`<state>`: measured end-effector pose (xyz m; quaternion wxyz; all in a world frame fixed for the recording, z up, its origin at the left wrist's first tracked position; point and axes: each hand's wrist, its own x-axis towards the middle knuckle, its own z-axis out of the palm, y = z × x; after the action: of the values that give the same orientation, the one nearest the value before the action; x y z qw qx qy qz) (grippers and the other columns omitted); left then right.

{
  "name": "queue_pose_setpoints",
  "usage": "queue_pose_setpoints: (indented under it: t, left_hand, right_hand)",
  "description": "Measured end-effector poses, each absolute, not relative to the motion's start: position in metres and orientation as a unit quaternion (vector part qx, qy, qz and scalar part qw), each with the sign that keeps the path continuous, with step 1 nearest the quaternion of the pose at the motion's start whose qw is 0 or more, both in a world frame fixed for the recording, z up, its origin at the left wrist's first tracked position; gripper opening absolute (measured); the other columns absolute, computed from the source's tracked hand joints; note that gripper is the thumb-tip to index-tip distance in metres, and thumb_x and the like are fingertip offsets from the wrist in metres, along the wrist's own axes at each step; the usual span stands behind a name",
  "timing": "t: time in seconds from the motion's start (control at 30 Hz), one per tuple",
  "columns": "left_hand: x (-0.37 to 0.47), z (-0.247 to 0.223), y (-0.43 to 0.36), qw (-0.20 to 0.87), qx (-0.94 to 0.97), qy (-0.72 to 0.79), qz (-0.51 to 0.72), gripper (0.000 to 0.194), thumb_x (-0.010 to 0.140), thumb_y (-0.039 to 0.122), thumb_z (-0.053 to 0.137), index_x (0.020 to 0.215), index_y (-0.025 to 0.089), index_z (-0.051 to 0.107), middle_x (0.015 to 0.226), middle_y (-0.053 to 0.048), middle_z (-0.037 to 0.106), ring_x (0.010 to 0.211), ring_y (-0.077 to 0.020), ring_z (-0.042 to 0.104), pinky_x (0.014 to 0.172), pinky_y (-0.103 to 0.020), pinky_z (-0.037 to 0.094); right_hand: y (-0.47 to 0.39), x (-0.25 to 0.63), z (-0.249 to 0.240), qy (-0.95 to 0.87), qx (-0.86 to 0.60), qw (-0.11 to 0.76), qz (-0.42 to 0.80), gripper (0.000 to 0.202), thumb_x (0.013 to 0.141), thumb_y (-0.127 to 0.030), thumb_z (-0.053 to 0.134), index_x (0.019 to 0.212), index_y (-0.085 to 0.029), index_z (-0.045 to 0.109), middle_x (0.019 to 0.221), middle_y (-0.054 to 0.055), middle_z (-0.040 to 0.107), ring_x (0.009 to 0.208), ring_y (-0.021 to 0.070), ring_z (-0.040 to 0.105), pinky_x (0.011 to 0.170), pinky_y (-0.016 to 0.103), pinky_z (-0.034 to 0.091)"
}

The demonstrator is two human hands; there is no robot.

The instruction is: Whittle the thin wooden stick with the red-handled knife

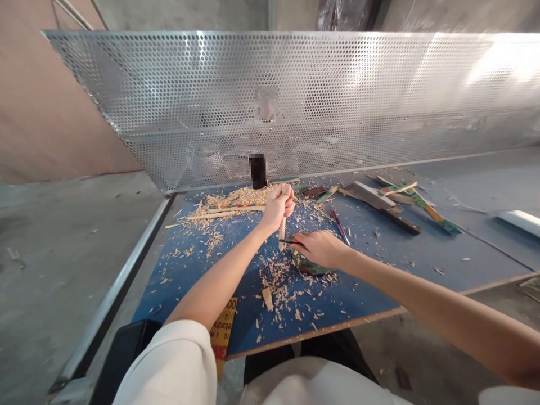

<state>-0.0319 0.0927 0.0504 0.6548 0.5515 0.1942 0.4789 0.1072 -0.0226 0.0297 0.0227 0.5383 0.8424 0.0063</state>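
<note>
My left hand (279, 207) is closed around the upper part of a thin, pale wooden stick (282, 243), which points down over the blue tabletop (189, 287). In my right hand (319, 247) is a knife (289, 241) with a dark blade and some red near the fingers. Its blade lies across the lower part of the stick. Beneath my right hand sits a dark green object (310, 266), partly hidden. Wood shavings (276, 275) are scattered below and around both hands.
A perforated metal panel (295, 101) stands along the back. Shavings are heaped (236, 199) at the back left. To the right lie a saw (386, 208), a dark red pen-like tool (340, 226), patterned strips (434, 211) and a white bar (521, 222). Yellow printed sheet (221, 332) hangs at the front edge.
</note>
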Motion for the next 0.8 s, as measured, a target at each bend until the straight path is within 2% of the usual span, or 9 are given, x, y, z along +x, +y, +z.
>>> queue_pose_setpoints:
  t: [0.23, 0.4, 0.6, 0.8]
  left_hand:
    - [-0.029, 0.055, 0.084, 0.634, 0.567, 0.204, 0.485, 0.037, 0.1, 0.048, 0.052, 0.075, 0.022, 0.047, 0.055, 0.009, 0.022, 0.04, -0.0058, 0.02, 0.04, -0.023, 0.019]
    - [-0.026, 0.058, 0.075, 0.626, 0.587, 0.196, 0.474, 0.037, 0.101, 0.047, 0.051, 0.074, 0.022, 0.046, 0.053, 0.008, 0.024, 0.04, -0.0061, 0.023, 0.04, -0.023, 0.019]
    - [-0.021, 0.057, 0.068, 0.602, 0.611, 0.198, 0.474, 0.036, 0.102, 0.045, 0.05, 0.074, 0.023, 0.048, 0.052, 0.007, 0.028, 0.039, -0.0064, 0.025, 0.04, -0.024, 0.02]
    - [-0.02, 0.056, 0.071, 0.604, 0.61, 0.202, 0.471, 0.038, 0.101, 0.049, 0.052, 0.074, 0.023, 0.047, 0.052, 0.008, 0.027, 0.039, -0.0065, 0.024, 0.04, -0.024, 0.02]
  right_hand:
    - [-0.029, 0.098, 0.021, 0.823, 0.565, 0.057, -0.001, 0.045, 0.11, -0.045, 0.026, 0.123, -0.015, 0.058, 0.087, 0.014, 0.075, 0.077, 0.0254, 0.074, 0.065, 0.029, 0.046]
    - [-0.034, 0.097, 0.021, 0.82, 0.57, 0.055, 0.002, 0.045, 0.11, -0.042, 0.027, 0.119, -0.013, 0.06, 0.083, 0.015, 0.074, 0.079, 0.0285, 0.075, 0.067, 0.032, 0.049]
    - [-0.038, 0.095, 0.02, 0.839, 0.54, 0.07, 0.002, 0.04, 0.108, -0.038, 0.034, 0.114, -0.014, 0.065, 0.083, 0.014, 0.075, 0.076, 0.027, 0.075, 0.062, 0.03, 0.047]
    - [-0.042, 0.099, 0.015, 0.859, 0.506, 0.061, 0.048, 0.04, 0.108, -0.039, 0.036, 0.111, -0.012, 0.066, 0.075, 0.013, 0.074, 0.069, 0.0252, 0.073, 0.06, 0.029, 0.042]
